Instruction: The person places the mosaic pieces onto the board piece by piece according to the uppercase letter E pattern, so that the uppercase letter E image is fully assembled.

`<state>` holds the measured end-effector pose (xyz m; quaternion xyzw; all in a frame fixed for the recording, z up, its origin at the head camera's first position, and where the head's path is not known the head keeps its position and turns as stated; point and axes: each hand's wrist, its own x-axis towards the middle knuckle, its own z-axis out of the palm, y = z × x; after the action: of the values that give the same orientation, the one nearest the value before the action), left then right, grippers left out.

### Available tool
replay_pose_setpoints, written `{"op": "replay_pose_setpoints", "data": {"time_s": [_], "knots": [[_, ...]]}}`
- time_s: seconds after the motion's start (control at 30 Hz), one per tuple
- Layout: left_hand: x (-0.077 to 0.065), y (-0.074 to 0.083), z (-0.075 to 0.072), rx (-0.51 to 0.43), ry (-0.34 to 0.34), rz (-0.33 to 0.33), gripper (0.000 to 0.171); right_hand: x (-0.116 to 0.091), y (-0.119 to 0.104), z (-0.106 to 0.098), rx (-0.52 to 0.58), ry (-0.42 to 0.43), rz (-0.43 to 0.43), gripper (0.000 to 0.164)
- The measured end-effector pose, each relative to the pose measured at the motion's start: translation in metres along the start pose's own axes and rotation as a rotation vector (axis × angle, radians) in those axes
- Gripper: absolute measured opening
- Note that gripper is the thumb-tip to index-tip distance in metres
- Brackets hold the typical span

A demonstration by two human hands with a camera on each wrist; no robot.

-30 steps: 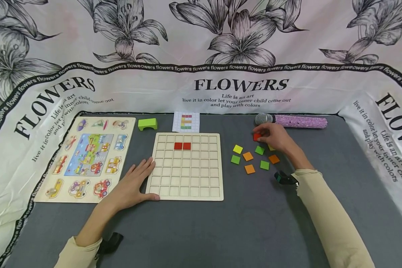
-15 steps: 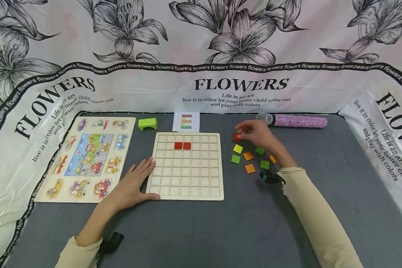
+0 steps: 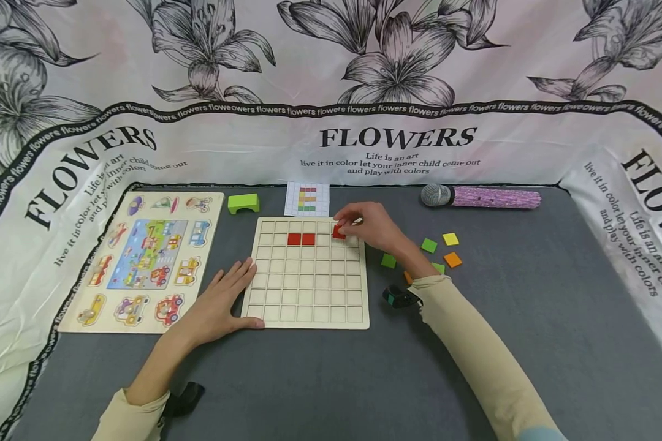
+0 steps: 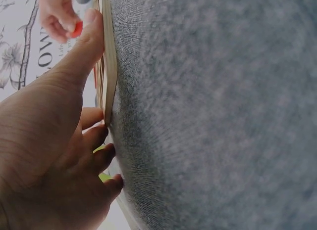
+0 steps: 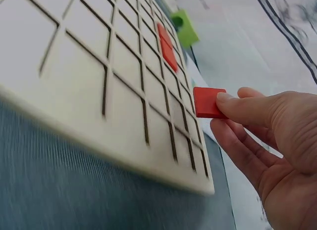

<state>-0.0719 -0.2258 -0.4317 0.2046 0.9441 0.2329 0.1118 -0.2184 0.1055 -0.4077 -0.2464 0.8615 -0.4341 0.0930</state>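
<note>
Head view: on a grey-covered table (image 3: 320,380), a wooden vehicle puzzle (image 3: 110,298) fills the left of the frame, its lower right corner crossed by my left wrist. A green block (image 3: 243,203) and a colour-pattern card (image 3: 307,199) sit along the upper middle, and a glittery pink microphone (image 3: 482,196) lies at upper right, before a flower-printed cloth (image 3: 403,55). Green, yellow (image 3: 450,239) and orange (image 3: 452,260) tiles lie loose right of centre; my right forearm and sleeve (image 3: 463,343) stand in the way, partly covering some of them.

At centre lies the square grid board (image 3: 304,297), two red tiles (image 3: 301,239) side by side near its top. My left hand (image 3: 220,309) is spread at its left side, thumb at the lower left corner and fingers reaching up along the edge. My right hand (image 3: 371,225) pinches a third red tile (image 5: 208,102) between thumb and fingers, at the board's upper right in the head view; whether that tile touches the wood I cannot tell.

Half a second earlier, my right hand held the tile over the table to the right of the board. Now it has come left to the grid, uncovering the yellow tile, while my left hand and the two seated tiles remain where they were.
</note>
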Motion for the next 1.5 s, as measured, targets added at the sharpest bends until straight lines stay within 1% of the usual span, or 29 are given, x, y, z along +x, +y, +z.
{"op": "replay_pose_setpoints", "data": {"time_s": [0.1,0.27,0.6,0.67,0.87,1.0,1.13,1.27,1.4,1.5], "knots": [[0.0,-0.001,0.001,0.003,0.006,0.006,0.109,0.006,-0.006,0.011,0.017,-0.02,-0.003,0.022],[0.001,-0.001,0.002,0.007,0.018,0.021,0.109,0.011,-0.006,0.024,0.011,-0.047,-0.001,0.017],[0.0,-0.001,0.001,0.009,0.004,0.001,0.109,0.016,-0.005,0.033,-0.008,-0.057,-0.021,0.013],[0.0,-0.002,0.001,0.007,0.006,0.006,0.109,0.017,-0.004,0.034,-0.031,-0.056,-0.018,0.013],[0.0,-0.004,0.002,0.011,0.007,0.002,0.111,0.019,-0.009,0.039,-0.156,-0.06,-0.002,0.016],[0.0,-0.004,0.002,0.007,-0.008,-0.012,0.112,0.018,-0.013,0.041,-0.185,-0.049,0.0,0.016],[0.002,-0.003,0.002,0.008,-0.016,-0.013,0.112,0.014,-0.012,0.039,-0.16,-0.034,0.01,0.017],[0.003,-0.002,0.002,0.003,-0.019,-0.01,0.112,0.011,-0.015,0.033,-0.128,-0.065,0.035,0.023],[0.003,-0.003,0.003,0.003,-0.021,-0.008,0.112,0.004,-0.024,0.018,-0.15,-0.102,0.031,0.029],[0.002,-0.003,0.002,0.006,-0.017,-0.012,0.112,-0.002,-0.028,0.002,-0.174,-0.101,0.009,0.031]]}}
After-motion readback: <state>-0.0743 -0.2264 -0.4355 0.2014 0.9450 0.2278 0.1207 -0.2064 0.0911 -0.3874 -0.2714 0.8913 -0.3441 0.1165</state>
